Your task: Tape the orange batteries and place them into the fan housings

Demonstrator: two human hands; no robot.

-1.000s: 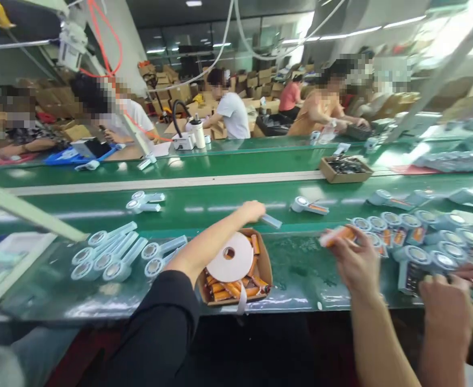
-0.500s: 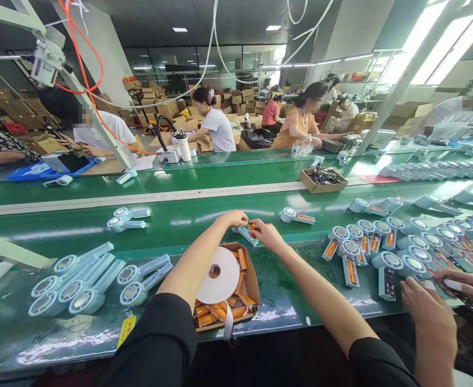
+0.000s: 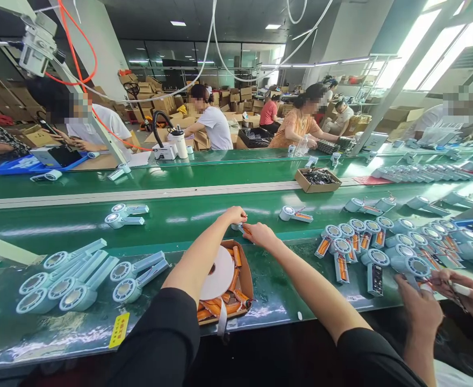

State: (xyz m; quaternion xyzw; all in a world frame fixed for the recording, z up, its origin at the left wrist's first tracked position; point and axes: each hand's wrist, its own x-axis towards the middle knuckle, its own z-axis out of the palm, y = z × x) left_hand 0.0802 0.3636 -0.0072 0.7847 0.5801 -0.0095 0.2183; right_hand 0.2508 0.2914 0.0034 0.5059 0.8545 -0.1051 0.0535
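Ahead of me on the green belt lies a light blue handheld fan body (image 3: 235,227), mostly covered by my hands. My left hand (image 3: 233,215) is closed over its round head, fingertips pinched; what they grip is too small to make out. An orange battery (image 3: 244,229) lies along the fan's handle, and my right hand (image 3: 260,235) has its fingers closed on the near end of it. Below my hands stands a cardboard box (image 3: 249,274) holding several orange batteries (image 3: 236,257) and a white tape roll (image 3: 220,277), partly hidden by my left forearm.
Several blue fan bodies (image 3: 75,295) lie at the left, and several with orange batteries (image 3: 341,263) at the right. A co-worker's hands (image 3: 417,306) handle a fan at the right edge. A box of dark parts (image 3: 317,180) stands beyond the belt; people sit across.
My right hand has moved slightly left and down, bringing the orange battery from above the fan's handle to lie along it. The co-worker's hands have raised a fan. The view has shifted slightly.
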